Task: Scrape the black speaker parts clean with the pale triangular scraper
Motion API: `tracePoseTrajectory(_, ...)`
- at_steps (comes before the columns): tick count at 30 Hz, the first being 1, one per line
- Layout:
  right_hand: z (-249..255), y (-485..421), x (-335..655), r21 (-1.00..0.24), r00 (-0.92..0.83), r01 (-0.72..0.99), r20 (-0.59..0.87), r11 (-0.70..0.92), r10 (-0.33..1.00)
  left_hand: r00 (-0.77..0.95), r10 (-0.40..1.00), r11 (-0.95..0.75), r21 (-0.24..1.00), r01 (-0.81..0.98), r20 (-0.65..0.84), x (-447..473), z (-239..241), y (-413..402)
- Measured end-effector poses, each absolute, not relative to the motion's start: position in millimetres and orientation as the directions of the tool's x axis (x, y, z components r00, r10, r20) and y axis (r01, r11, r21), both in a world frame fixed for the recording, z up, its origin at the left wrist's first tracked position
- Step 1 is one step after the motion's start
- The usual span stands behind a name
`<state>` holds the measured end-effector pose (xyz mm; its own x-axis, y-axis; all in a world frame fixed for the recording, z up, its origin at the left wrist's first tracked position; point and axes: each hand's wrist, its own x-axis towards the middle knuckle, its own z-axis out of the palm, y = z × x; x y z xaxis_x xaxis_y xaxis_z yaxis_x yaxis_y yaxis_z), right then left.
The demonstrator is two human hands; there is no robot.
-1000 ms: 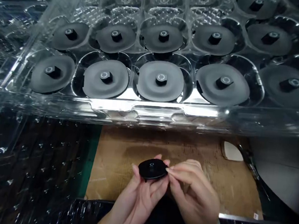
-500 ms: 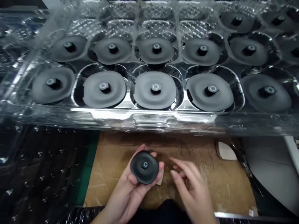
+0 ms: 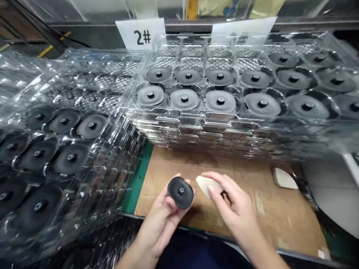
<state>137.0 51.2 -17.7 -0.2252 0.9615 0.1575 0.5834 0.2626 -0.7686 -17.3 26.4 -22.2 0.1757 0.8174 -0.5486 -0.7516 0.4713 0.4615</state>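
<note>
My left hand (image 3: 162,216) holds a round black disc (image 3: 180,192) with a small raised stem at its centre, its stem side up. Fingers and thumb wrap the disc's edge from below. Just right of it, my right hand (image 3: 233,202) pinches a thin cream-white pad (image 3: 207,185) between thumb and fingers. Pad and disc are a small gap apart. Both hands are over a brown cardboard sheet (image 3: 246,228) on the bench. The underside of the disc is hidden by my left palm.
Stacked clear plastic trays (image 3: 196,119) holding similar black discs stand behind the cardboard. More filled trays (image 3: 78,180) rise at the left. Another white pad (image 3: 285,178) lies at the right. A paper sign (image 3: 141,34) marked "2#" stands at the back.
My view has swung left and up. The white pad, earlier mostly hidden behind my left hand, is now in my right hand. My left hand still holds the black disc.
</note>
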Motion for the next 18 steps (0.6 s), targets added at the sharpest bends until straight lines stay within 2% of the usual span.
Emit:
tracePoseTrajectory(3, 22, 37, 124, -0.779, -0.239, 0.506, 0.286, 0.371, 0.928, 0.250, 0.770, 0.558, 0.430, -0.710, -0.587, -4, -7, 15)
tracePoseTrajectory(6, 38, 21, 120, -0.776, -0.365, 0.490, 0.231, 0.397, 0.902, 0.245, 0.769, 0.565, 0.450, -0.692, -0.590, 2, 4, 6)
tracePoseTrajectory(8, 40, 17, 119, -0.766, -0.368, 0.514, 0.209, 0.386, 0.906, 0.235, 0.795, 0.539, 0.473, -0.697, -0.559, 2, 6, 3)
tracePoseTrajectory(11, 39, 10, 119, -0.712, -0.254, 0.518, 0.402, 0.474, 0.880, 0.283, 0.811, 0.542, 0.476, -0.692, -0.512, 1, 9, 0)
tracePoseTrajectory(13, 40, 2, 120, -0.695, -0.257, 0.476, 0.476, 0.539, 0.841, 0.288, 0.811, 0.547, 0.485, -0.683, -0.509, -1, 12, -1)
tracePoseTrajectory(16, 43, -6, 123, -0.726, -0.311, 0.428, 0.440, 0.537, 0.842, 0.286, 0.817, 0.544, 0.503, -0.672, -0.501, 0, 17, -3)
tracePoseTrajectory(18, 47, -3, 124, -0.732, -0.264, 0.458, 0.431, 0.505, 0.863, 0.306, 0.837, 0.528, 0.524, -0.668, -0.454, 4, 20, -4)
